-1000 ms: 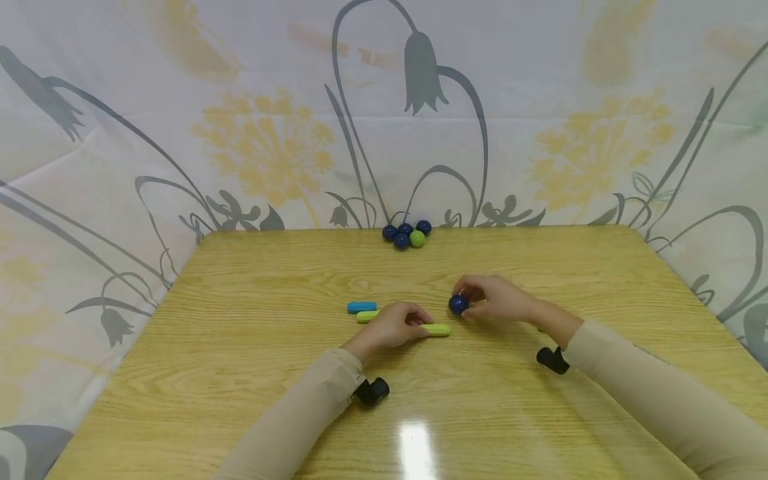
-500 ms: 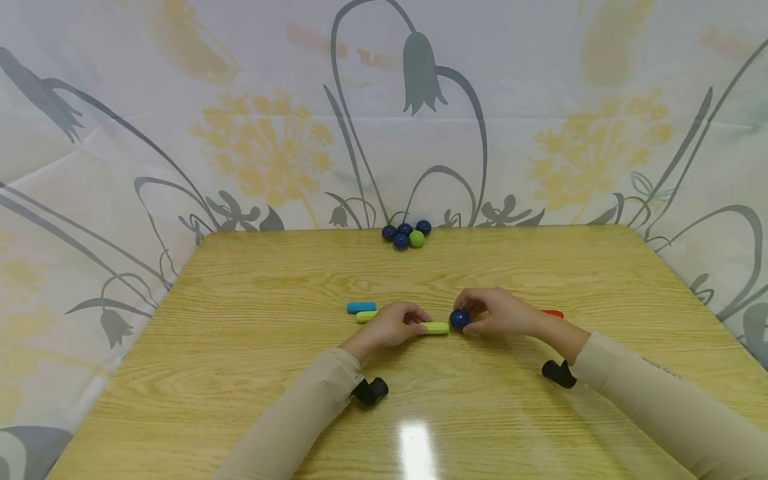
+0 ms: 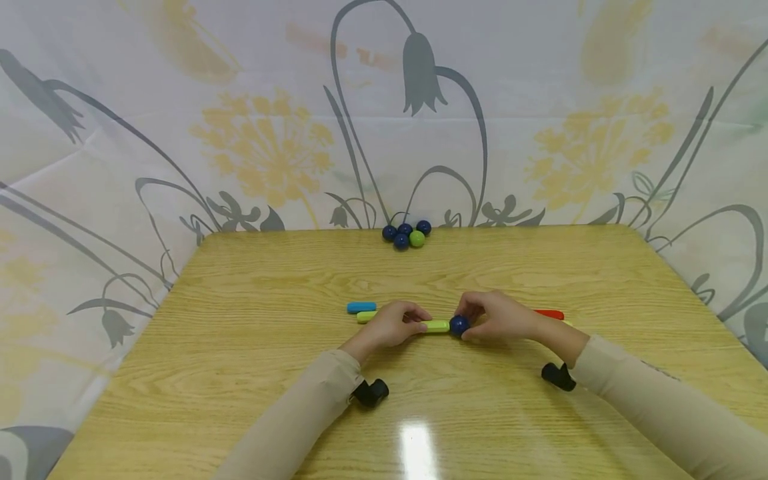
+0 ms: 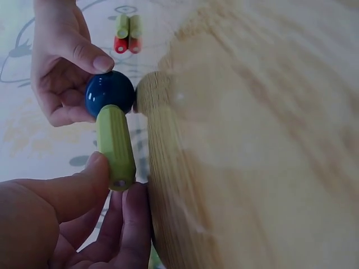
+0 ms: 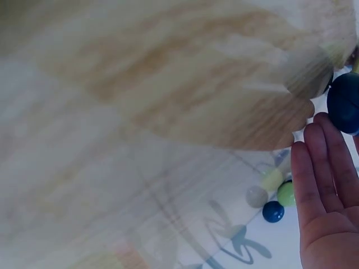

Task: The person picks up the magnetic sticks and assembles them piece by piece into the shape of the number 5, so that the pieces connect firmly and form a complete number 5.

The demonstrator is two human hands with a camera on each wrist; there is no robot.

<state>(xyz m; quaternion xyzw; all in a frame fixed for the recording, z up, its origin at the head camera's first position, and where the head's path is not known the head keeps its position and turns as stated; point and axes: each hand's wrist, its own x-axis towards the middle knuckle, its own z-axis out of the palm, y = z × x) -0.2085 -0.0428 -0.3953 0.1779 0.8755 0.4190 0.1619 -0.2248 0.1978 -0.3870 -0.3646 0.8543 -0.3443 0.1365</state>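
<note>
My left hand (image 3: pixel 393 325) pinches a yellow-green ridged magnetic-style rod (image 3: pixel 436 326) between thumb and fingers. In the left wrist view the thumb lies along the near end of this rod (image 4: pixel 116 145). My right hand (image 3: pixel 498 315) holds a glossy dark blue ball (image 3: pixel 459 325) with thumb and fingertips. The ball sits against the rod's far end, the two in one line low over the table. At the edge of the right wrist view, the ball (image 5: pixel 345 103) is cut off beside the fingers (image 5: pixel 317 162).
A blue rod (image 3: pixel 361 307) and a second yellow-green rod (image 3: pixel 367 317) lie left of the hands. A red rod (image 3: pixel 549 314) shows partly behind the right forearm. Several dark blue balls (image 3: pixel 401 241) and a green ball (image 3: pixel 417 239) cluster at the table's back edge, before a patterned cloth (image 3: pixel 384 147).
My right hand has brought the blue ball nearer and down to the rod's end, closing the gap. The red rod has come into sight behind the forearm. My left hand has barely moved.
</note>
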